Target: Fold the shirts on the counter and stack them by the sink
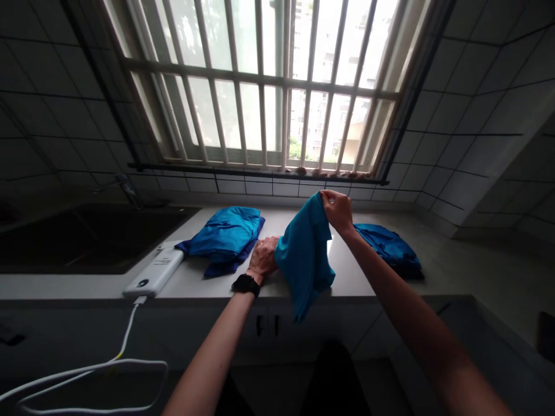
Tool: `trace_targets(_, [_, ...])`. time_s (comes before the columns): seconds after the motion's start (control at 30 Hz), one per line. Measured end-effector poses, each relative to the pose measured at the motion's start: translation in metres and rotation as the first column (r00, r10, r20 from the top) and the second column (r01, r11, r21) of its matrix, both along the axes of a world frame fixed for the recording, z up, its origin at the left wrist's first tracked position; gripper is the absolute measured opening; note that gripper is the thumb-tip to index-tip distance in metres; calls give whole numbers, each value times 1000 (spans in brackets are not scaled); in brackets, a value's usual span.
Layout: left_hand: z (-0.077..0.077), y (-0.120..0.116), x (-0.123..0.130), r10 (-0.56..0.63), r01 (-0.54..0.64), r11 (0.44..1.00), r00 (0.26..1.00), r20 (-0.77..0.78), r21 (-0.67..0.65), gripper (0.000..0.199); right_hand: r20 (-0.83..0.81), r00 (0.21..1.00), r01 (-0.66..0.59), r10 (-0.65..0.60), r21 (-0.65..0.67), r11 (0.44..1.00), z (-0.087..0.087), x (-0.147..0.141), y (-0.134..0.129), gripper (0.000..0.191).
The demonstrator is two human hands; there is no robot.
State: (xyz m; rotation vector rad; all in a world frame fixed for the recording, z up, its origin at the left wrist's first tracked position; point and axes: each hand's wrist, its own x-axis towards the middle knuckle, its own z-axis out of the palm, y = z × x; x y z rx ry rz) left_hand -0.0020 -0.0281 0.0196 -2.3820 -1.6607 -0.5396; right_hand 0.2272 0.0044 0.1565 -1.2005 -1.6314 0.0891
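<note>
A bright blue cloth (306,254), perhaps a garment, hangs partly folded over the front edge of the counter. Up high, my right hand (338,211) pinches its upper corner between thumb and fingers. At the cloth's left side, low over the worktop, my left hand (263,257) is closed on its edge, with the fingertips partly hidden. A pile of blue and dark blue folded fabric (229,231) lies left of my left hand. Beyond my right forearm sits another folded blue pile (390,248), darker underneath.
A white power bank (154,273) with a white cable (129,332) rests beside the left pile. Further left is a dark sink (99,266) with a faucet (128,190). The pale counter (355,289) runs below a barred window (260,81). Cabinet doors (303,335) are underneath.
</note>
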Motion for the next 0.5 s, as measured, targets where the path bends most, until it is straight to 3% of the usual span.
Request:
trace_targets(0.1, [0, 1, 0, 25, -25, 1000, 1000, -4, 2, 37, -22, 999, -28, 28, -4, 1000, 0, -1, -2, 21])
trace_targets(0.23, [-4, 5, -2, 50, -50, 997, 999, -7, 62, 40, -160, 985, -51, 70, 121, 991, 10, 7, -1, 23])
trace_targets(0.33, [-8, 8, -6, 150, -155, 979, 988, 46, 135, 39, -305, 943, -116, 132, 70, 991, 23, 20, 1, 24])
trace_targets(0.4, [-10, 10, -9, 236, -250, 953, 967, 101, 171, 38, -480, 870, -50, 111, 139, 989, 33, 30, 2, 21])
trace_targets(0.5, [-13, 13, -12, 323, -356, 915, 928, 184, 189, 39, -724, 683, 164, 94, 278, 946, 38, 45, 5, 19])
